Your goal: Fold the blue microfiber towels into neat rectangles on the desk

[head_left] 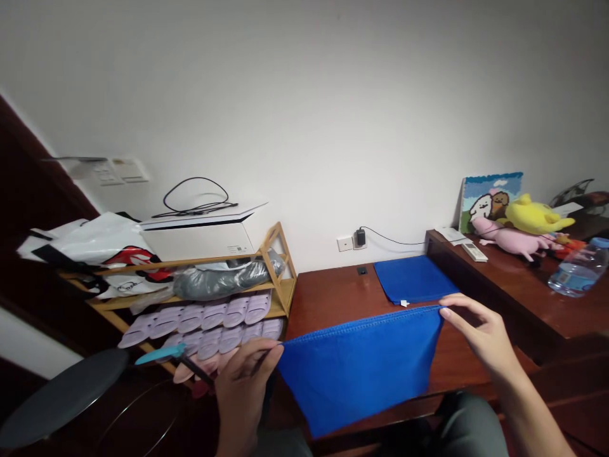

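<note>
A blue cloth (361,368) with a stitched top edge hangs between my two hands, over the front of the wooden table. My left hand (247,374) pinches its upper left corner between thumb and fingers. At the upper right corner, my right hand (480,324) is closed on the same cloth. Behind it, a second blue cloth (413,278) lies flat on the table (328,295), a small white tag showing at its front edge.
At left stands a wooden rack (285,279) with lilac slippers (209,317), a white box (204,241) and a cable on top. A dark round stool (61,393) is near it. The raised surface at right bears plush toys (514,238), a remote (474,252) and a water bottle (578,270).
</note>
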### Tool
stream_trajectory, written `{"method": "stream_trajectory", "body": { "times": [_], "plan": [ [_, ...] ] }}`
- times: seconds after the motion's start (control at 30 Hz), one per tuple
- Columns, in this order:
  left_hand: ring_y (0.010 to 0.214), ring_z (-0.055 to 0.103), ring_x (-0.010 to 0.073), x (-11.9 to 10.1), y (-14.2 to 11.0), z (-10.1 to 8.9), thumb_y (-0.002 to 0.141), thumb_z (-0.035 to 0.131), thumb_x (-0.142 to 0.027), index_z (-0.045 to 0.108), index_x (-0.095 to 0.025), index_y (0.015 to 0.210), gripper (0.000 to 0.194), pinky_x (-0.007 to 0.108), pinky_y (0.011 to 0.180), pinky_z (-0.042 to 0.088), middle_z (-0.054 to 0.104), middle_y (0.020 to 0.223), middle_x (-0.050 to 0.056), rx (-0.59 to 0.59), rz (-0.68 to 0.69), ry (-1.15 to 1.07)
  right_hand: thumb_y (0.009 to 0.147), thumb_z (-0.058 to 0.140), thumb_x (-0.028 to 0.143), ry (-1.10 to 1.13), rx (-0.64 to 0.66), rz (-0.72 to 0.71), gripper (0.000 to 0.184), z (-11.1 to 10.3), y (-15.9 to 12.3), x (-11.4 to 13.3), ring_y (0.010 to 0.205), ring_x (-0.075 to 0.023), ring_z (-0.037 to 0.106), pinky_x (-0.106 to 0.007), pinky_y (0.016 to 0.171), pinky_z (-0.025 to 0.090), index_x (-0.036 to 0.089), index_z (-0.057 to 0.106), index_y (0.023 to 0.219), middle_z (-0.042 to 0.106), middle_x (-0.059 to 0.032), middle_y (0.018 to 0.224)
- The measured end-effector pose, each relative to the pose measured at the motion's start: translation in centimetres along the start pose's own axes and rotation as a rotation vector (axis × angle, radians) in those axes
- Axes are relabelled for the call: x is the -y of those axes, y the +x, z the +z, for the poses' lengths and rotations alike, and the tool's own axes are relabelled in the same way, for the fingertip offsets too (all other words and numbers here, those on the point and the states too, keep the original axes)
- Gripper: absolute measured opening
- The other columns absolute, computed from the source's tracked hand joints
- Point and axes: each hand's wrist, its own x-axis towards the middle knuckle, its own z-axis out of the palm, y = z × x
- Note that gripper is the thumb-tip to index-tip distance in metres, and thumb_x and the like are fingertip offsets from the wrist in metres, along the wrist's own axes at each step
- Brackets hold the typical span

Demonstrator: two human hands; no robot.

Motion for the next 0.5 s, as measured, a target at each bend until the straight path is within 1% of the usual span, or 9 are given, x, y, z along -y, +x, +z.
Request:
{"method": "stream_trajectory", "body": {
  "times": [0.07, 0.1, 0.17, 0.2, 0.27, 0.33, 0.37, 0.43, 0.5],
  "plan": [
    [0.071, 0.072, 0.0197, 0.8, 1.0, 0.5, 0.069, 0.088, -0.052, 0.074, -0.02, 0.084, 0.038, 0.027, 0.063, 0.059, 0.074, 0.076, 0.002, 0.063, -0.044, -0.024, 0.078, 0.082, 0.057, 0.017, -0.001, 0.027, 0.032, 0.2, 0.4, -0.9, 0.089, -0.0243, 0.072, -0.033, 0.077, 0.059, 0.026, 0.079, 0.087, 0.078, -0.0056, 0.095],
    [0.073, 0.072, 0.0202, 1.7, 1.8, 1.0, 0.072, 0.086, -0.053, 0.073, -0.02, 0.087, 0.038, 0.027, 0.064, 0.059, 0.075, 0.077, 0.003, 0.1, -0.06, -0.034, 0.078, 0.082, 0.056, 0.025, 0.007, 0.042, 0.033, 0.7, 0.9, -1.7, 0.09, -0.0242, 0.072, -0.033, 0.077, 0.059, 0.025, 0.079, 0.089, 0.079, -0.0059, 0.097],
    [0.081, 0.074, 0.0215, 4.4, 3.9, 2.4, 0.076, 0.083, -0.052, 0.072, -0.018, 0.092, 0.039, 0.029, 0.071, 0.06, 0.077, 0.085, 0.005, 0.168, -0.067, -0.035, 0.08, 0.08, 0.057, 0.035, 0.053, 0.074, 0.037, 2.6, 2.8, -4.1, 0.09, -0.0241, 0.072, -0.033, 0.078, 0.059, 0.024, 0.079, 0.095, 0.079, -0.0071, 0.099],
    [0.086, 0.075, 0.022, 6.2, 5.0, 3.4, 0.078, 0.08, -0.052, 0.072, -0.018, 0.094, 0.038, 0.03, 0.076, 0.06, 0.078, 0.089, 0.006, 0.193, -0.064, -0.007, 0.081, 0.078, 0.057, 0.028, 0.086, 0.092, 0.039, 4.0, 4.0, -5.7, 0.09, -0.0241, 0.072, -0.034, 0.078, 0.059, 0.022, 0.078, 0.099, 0.079, -0.008, 0.1],
    [0.093, 0.075, 0.0233, 10.4, 7.1, 5.6, 0.08, 0.074, -0.054, 0.07, -0.018, 0.094, 0.039, 0.032, 0.083, 0.06, 0.078, 0.094, 0.008, 0.229, -0.055, 0.103, 0.085, 0.072, 0.056, -0.038, 0.162, 0.137, 0.043, 7.8, 6.8, -9.1, 0.091, -0.0241, 0.073, -0.035, 0.081, 0.059, 0.019, 0.076, 0.107, 0.079, -0.0099, 0.102],
    [0.091, 0.075, 0.0243, 14.8, 8.3, 7.6, 0.082, 0.066, -0.056, 0.069, -0.018, 0.089, 0.039, 0.036, 0.083, 0.061, 0.078, 0.091, 0.01, 0.231, -0.076, 0.24, 0.09, 0.063, 0.049, -0.191, 0.201, 0.191, 0.039, 12.0, 8.8, -12.3, 0.097, -0.0236, 0.073, -0.036, 0.09, 0.058, 0.017, 0.075, 0.109, 0.079, -0.0116, 0.106],
    [0.09, 0.075, 0.0255, 16.8, 8.4, 8.3, 0.083, 0.064, -0.055, 0.069, -0.018, 0.088, 0.038, 0.039, 0.084, 0.061, 0.078, 0.089, 0.01, 0.23, -0.089, 0.282, 0.09, 0.061, 0.044, -0.238, 0.209, 0.211, 0.037, 14.0, 9.1, -13.6, 0.1, -0.024, 0.073, -0.037, 0.094, 0.056, 0.016, 0.074, 0.11, 0.078, -0.0127, 0.109],
    [0.095, 0.075, 0.0288, 20.2, 7.7, 9.0, 0.084, 0.062, -0.051, 0.071, -0.018, 0.086, 0.034, 0.046, 0.092, 0.059, 0.078, 0.091, 0.013, 0.22, -0.103, 0.355, 0.09, 0.057, 0.037, -0.309, 0.224, 0.236, 0.035, 16.9, 8.2, -15.7, 0.106, -0.0251, 0.072, -0.039, 0.099, 0.054, 0.016, 0.075, 0.111, 0.078, -0.0143, 0.113],
    [0.109, 0.072, 0.0318, 22.7, 6.1, 8.9, 0.086, 0.06, -0.046, 0.073, -0.019, 0.089, 0.03, 0.051, 0.104, 0.052, 0.078, 0.104, 0.015, 0.204, -0.098, 0.41, 0.089, 0.054, 0.032, -0.344, 0.237, 0.244, 0.033, 18.2, 4.9, -17.2, 0.11, -0.0273, 0.07, -0.041, 0.103, 0.052, 0.015, 0.076, 0.108, 0.077, -0.0159, 0.113]
  ]
}}
